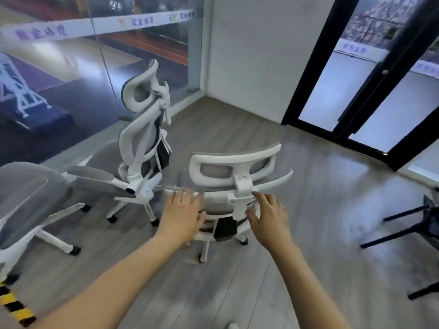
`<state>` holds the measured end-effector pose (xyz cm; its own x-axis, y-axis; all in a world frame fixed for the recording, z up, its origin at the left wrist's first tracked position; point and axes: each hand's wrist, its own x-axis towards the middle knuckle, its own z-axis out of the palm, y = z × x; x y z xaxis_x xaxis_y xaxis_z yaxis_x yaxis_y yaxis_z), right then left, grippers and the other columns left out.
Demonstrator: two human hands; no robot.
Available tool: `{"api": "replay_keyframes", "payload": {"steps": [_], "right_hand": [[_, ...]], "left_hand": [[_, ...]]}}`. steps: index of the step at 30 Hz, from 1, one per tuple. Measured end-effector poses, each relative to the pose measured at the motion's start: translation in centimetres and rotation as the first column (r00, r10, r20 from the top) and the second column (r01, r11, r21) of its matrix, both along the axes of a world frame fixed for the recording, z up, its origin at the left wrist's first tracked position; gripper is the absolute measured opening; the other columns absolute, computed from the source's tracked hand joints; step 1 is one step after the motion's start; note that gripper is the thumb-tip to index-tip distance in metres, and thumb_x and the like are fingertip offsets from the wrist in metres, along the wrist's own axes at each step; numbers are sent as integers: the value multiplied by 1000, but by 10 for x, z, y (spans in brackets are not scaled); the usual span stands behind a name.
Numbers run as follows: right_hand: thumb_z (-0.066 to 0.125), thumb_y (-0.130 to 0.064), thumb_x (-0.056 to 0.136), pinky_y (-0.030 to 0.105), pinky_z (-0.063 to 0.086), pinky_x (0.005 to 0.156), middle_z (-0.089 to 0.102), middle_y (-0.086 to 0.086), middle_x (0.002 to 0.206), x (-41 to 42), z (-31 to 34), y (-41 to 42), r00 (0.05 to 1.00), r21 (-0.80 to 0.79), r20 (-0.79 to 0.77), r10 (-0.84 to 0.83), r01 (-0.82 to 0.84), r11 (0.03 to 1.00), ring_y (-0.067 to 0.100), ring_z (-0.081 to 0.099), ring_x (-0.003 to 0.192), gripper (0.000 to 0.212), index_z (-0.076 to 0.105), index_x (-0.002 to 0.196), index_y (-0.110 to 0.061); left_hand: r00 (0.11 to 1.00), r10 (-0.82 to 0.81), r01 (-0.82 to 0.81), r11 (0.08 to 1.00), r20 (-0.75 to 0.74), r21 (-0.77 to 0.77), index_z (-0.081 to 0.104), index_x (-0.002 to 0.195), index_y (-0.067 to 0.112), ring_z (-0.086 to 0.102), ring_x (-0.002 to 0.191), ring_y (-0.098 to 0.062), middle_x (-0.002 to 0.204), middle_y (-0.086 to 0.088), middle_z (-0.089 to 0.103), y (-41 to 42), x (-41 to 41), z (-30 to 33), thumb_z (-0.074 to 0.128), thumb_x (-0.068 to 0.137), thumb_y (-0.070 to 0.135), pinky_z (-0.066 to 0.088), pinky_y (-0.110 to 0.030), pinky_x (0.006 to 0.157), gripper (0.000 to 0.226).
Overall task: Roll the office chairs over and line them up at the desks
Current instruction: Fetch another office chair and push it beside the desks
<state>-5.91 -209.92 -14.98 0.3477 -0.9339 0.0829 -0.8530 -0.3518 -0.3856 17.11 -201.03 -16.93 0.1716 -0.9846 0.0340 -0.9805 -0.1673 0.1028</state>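
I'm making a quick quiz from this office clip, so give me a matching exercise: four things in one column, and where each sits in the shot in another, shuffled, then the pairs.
Things
1. chair with the tall headrest
2. chair nearest the hands
3. yellow and black striped tape
4. black-framed glass door

Places
A. bottom left corner of the floor
B. upper right, behind the wooden floor
C. centre, at the left hand and right hand
D. left of centre, beside the glass wall

Pairs: 1-D, 2-C, 3-A, 4-B

White plastic chair [237,184] frame, grey mesh; glossy wood-look floor [320,210].
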Motion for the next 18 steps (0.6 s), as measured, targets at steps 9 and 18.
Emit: {"api": "replay_keyframes", "payload": {"steps": [9, 18], "right_hand": [[39, -63, 92, 49, 20, 121, 57, -1, 127, -30, -55, -176, 932, 7, -184, 314, -318, 948, 27, 47, 128, 49, 52, 121, -25], [58, -83, 76, 47, 14, 124, 60, -1, 122, -84, -67, -190, 905, -46, -7, 426, -426, 904, 24, 44, 128, 68, 56, 116, -28]], "left_hand": [[905, 418, -409, 906, -83, 109, 38, 146, 30, 27, 144, -30, 152, -4, 37, -60, -17, -54, 14, 85, 72, 12, -49, 121, 78], [830, 543, -549, 836, -130, -14, 64, 116, 28, 49, 116, -31, 115, -4, 55, -32, -79, -60, 33, 85, 72, 19, -43, 115, 62]]}}
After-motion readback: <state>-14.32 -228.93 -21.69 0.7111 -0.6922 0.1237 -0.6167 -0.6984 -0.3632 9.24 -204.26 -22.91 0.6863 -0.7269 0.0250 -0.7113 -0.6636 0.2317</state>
